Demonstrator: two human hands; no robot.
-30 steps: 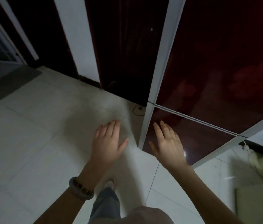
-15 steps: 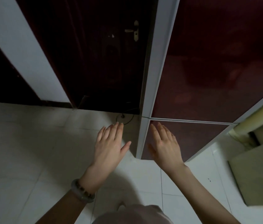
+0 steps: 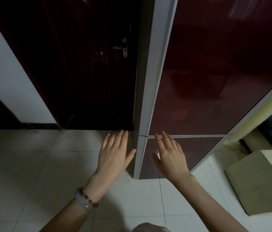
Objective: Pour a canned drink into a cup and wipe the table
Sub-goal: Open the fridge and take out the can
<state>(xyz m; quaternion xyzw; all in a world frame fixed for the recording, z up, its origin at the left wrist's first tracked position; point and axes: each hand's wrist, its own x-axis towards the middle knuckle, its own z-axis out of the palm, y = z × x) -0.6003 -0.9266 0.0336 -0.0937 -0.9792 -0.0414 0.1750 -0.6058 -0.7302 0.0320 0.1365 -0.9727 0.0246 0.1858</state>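
No can, cup or cloth shows in this view. My left hand point(image 3: 114, 153) is held out flat, fingers straight, above the white tiled floor, with a bracelet on its wrist. My right hand point(image 3: 169, 154) is also flat and holds nothing, hovering in front of the lower door of a dark red fridge point(image 3: 207, 81). Both hands are a short way apart, one on each side of the fridge's white front corner edge point(image 3: 146, 114).
A dark wooden door point(image 3: 90, 64) with a brass handle point(image 3: 124, 47) stands closed to the left of the fridge. White wall sections flank it. A pale table corner point(image 3: 262, 180) juts in at the lower right, beside a cream post point(image 3: 255, 114).
The view has swung right and tilted up, bringing the door handle and fridge front nearer. Both hands stay flat and held out, keeping about the same spacing.
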